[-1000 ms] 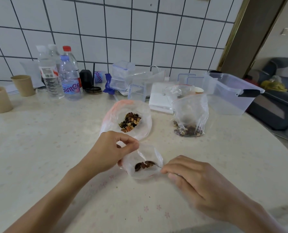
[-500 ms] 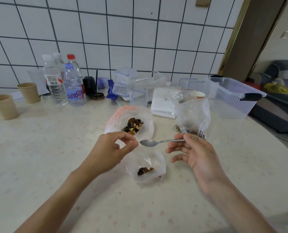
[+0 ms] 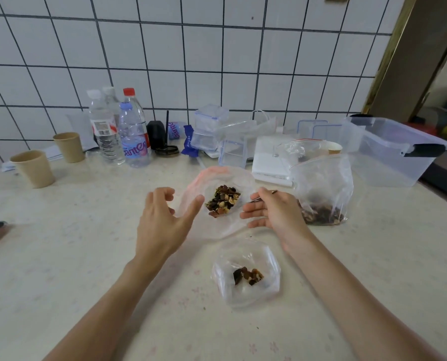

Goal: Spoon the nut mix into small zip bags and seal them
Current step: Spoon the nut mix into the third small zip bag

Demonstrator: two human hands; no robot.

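We see a cream counter (image 3: 60, 256) scattered with faint pink flower prints, and behind it a wall (image 3: 217, 61) of white tiles ruled by dark grout lines. The nut mix (image 3: 223, 201) is brown, black and pale yellow inside a clear bag (image 3: 217, 175) tinged pink at its rim. Our small zip bag (image 3: 245, 272) is clear, holding dark brown and amber pieces. The two paper cups (image 3: 33, 169) are tan. One bottle (image 3: 136, 126) wears a red cap, another a blue-and-pink label. The storage bin (image 3: 394, 152) is clear with a black latch.
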